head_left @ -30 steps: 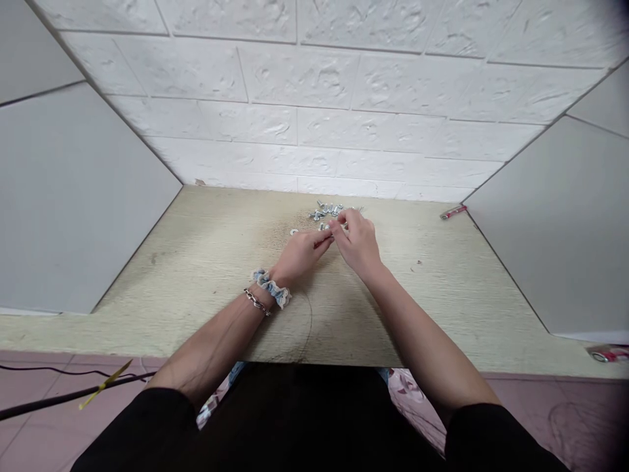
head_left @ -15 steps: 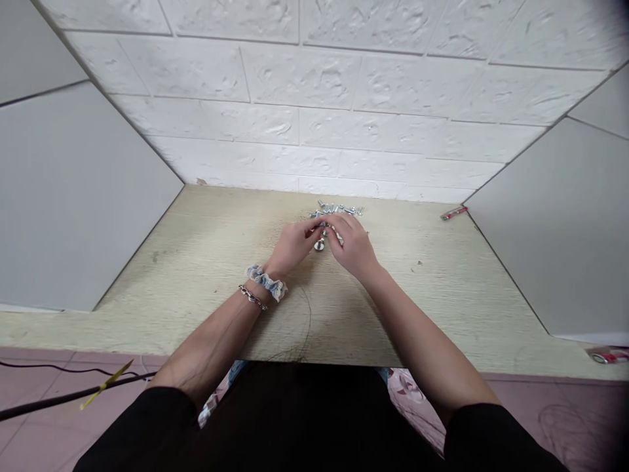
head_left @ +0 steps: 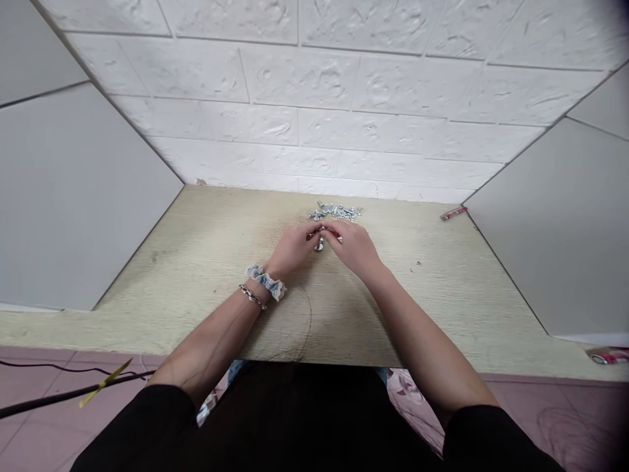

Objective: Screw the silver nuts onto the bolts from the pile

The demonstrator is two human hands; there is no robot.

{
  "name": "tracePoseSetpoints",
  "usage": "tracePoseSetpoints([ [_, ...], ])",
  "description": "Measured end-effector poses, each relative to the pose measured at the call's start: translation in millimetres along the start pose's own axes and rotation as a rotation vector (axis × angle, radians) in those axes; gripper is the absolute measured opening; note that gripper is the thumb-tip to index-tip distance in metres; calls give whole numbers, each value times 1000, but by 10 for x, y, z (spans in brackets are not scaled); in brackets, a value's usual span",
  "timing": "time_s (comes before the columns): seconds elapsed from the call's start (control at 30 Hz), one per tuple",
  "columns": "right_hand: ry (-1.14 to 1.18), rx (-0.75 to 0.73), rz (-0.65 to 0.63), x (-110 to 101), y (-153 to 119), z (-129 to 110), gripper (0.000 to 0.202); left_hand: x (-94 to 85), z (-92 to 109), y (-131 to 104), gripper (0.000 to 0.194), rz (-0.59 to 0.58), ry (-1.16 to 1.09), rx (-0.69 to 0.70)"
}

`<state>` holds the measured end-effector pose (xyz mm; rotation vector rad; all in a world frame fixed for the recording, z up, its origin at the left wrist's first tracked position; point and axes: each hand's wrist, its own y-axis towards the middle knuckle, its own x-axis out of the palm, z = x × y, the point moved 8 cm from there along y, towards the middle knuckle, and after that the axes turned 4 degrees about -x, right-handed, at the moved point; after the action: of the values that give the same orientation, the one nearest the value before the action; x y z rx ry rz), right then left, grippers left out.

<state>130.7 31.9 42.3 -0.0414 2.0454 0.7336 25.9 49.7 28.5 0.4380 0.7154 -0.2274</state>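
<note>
Frame centre: left hand (head_left: 293, 248) and right hand (head_left: 354, 246) pinched together on small metal fastener (head_left: 323, 229), likely light, rigid, slippery, hardly fragile, best gripped by opposite ends.

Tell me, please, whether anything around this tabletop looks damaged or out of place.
Yes: a brownish patch, perhaps a chip, breaks the white wall low near its left end, and brown specks discolour the pale tabletop just beyond the left hand.

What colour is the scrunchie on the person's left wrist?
The scrunchie is pale blue with whitish, frilly edging; it shows in the head view.
</note>
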Motion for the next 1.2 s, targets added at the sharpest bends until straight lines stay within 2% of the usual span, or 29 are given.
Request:
tracePoseSetpoints([
  [0.07, -55, 31, -10, -13, 1, 13, 20, 11, 12, -8, 27, -11, 11, 14],
  [0.17, -135, 82, -41, -24, -4, 35, 40, 19, 14, -11, 28, -23, 18, 15],
  [0.3, -130, 126, -63, -45, -12, 36, 53, -32, -64, 14, 32, 37, -22, -35],
  [0.4, -97, 113, -25, -78, -13, 5, 46, -57, -130, 33, 33, 66, -46, -69],
  [0.53, -45, 6, 50, -91, -15, -66, 19, -80, -97, 31, 31, 81, -27, -30],
  [0.7, -61, -79, 90, -60, -36, -106, 25, -89, -7, 11, 30, 68, 16, 18],
  [0.93, -50, 16, 86, -59, -40, -47, 21, -62, 7, 2, 30, 48, 8, 24],
  [1.13, -113, 89, 45, -76, -37, -18, 44, -43, 33, 2, 28, 33, -20, 32],
  [1.2, -101, 90, 57, -98, -39, -27, 44, -53, 15, 5, 29, 41, -23, 8],
])
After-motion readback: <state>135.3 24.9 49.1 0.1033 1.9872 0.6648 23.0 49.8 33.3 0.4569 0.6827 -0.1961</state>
